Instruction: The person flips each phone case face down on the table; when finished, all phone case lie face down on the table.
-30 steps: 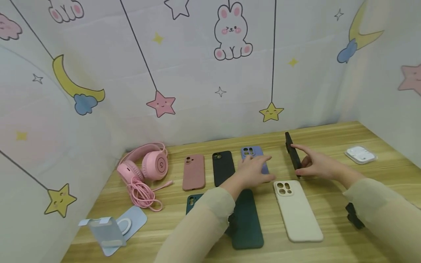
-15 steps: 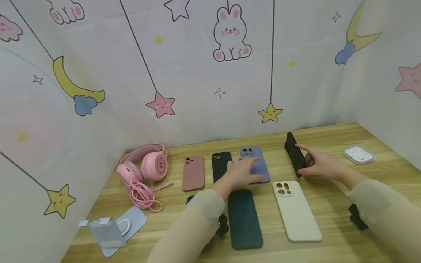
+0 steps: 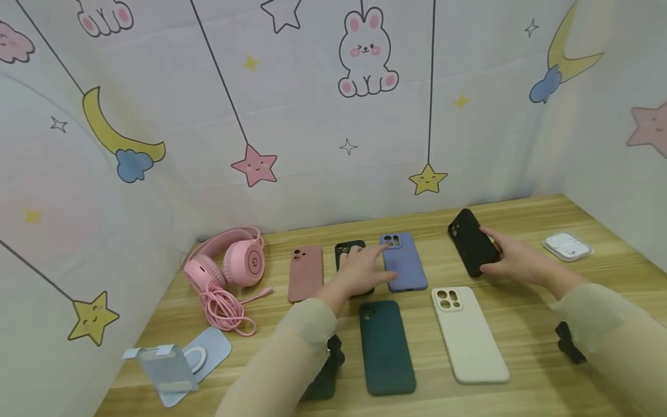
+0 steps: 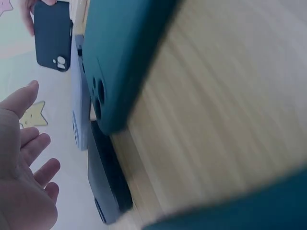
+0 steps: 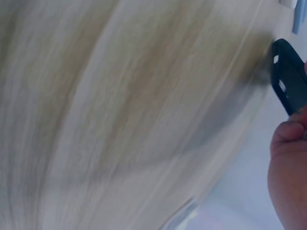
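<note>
My right hand holds a black phone case by its right edge, thumb at the lower end. The case leans with its camera cutout at upper left; the right wrist view shows the same case with holes in it. My left hand holds nothing, its fingers spread over a flat black phone case that it partly hides. Beside it lies a purple phone case. In the left wrist view, the left hand's fingers stretch out apart from the cases.
A pink case, dark green case, cream case and a second dark green case, partly under the left sleeve, lie on the table. Pink headphones and a pale blue stand are left; boxed white earphones lie right.
My left hand has drawn back leftward from the purple case to over the flat black one. The case in my right hand has turned from edge-on to show its broad back.
</note>
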Available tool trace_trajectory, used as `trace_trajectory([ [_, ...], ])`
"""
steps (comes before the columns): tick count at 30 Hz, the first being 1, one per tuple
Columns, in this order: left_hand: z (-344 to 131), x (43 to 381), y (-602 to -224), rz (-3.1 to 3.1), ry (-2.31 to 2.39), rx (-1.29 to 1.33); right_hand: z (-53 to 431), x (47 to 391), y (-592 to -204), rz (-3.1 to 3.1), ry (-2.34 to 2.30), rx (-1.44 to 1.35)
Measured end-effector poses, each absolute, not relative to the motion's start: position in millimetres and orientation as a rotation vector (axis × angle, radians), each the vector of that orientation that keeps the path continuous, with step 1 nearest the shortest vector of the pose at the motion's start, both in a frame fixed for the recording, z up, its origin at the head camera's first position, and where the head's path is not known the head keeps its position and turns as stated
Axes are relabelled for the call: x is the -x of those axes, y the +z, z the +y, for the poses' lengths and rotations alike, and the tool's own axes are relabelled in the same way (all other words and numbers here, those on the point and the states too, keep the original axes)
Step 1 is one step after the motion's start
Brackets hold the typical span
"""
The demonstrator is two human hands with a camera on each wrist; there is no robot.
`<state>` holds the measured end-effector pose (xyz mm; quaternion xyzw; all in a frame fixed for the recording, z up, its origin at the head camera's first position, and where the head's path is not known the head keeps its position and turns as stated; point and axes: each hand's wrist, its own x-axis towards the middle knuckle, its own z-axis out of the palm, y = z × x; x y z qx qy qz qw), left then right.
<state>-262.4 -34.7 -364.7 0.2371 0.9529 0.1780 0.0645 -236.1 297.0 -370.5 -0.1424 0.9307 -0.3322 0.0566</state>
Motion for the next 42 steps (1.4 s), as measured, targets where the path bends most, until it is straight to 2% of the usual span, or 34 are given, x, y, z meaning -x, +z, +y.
trace_trajectory([
  [23, -101.8, 269.8, -368.4, 2.853, 0.631, -0.636, 312.9, 234.1, -373.8, 2.892, -0.827, 0.401],
  [42, -119.0, 267.6, -374.7, 2.855, 0.558, -0.693, 320.6, 232.4, -383.9, 2.903, -0.698, 0.345],
])
